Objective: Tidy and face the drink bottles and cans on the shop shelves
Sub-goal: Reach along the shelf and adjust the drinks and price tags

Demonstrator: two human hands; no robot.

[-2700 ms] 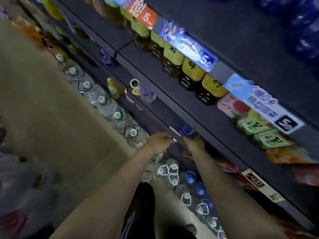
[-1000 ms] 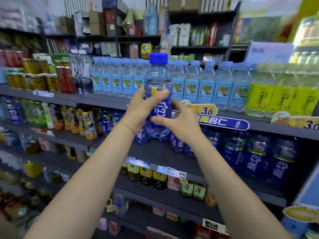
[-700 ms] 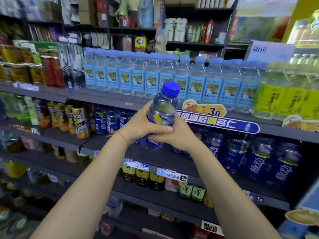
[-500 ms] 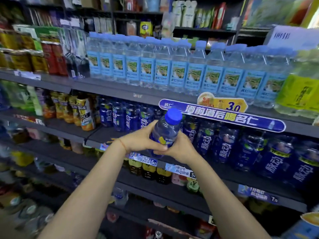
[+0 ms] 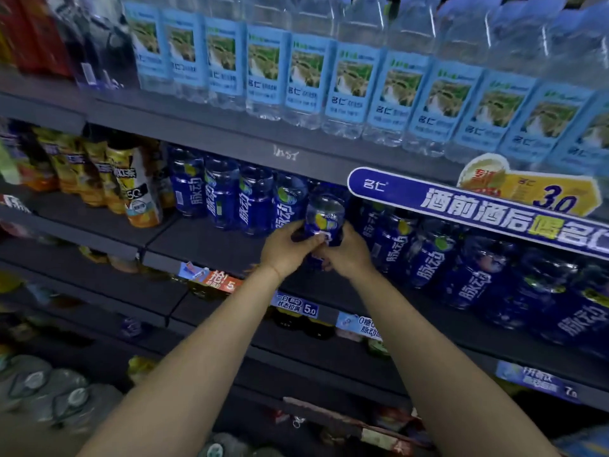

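Observation:
Both my hands hold one blue-labelled drink bottle (image 5: 324, 219) upright, just above the dark second shelf (image 5: 211, 245). My left hand (image 5: 290, 249) wraps its left side and my right hand (image 5: 349, 255) its right side and base. The bottle sits in a gap in the row of matching blue bottles (image 5: 237, 196), with more of them (image 5: 474, 268) to its right. Its cap is hidden behind the shelf edge above.
Clear water bottles with light-blue labels (image 5: 349, 80) fill the shelf above. Yellow and orange drink bottles (image 5: 131, 186) stand left of the blue row. A blue promo strip with a 3.0 price tag (image 5: 494, 206) juts out at right. Large water jugs (image 5: 49, 387) sit low left.
I have lowered the bottle from chest height down and forward into the gap in the blue row. The view has moved closer to the shelves.

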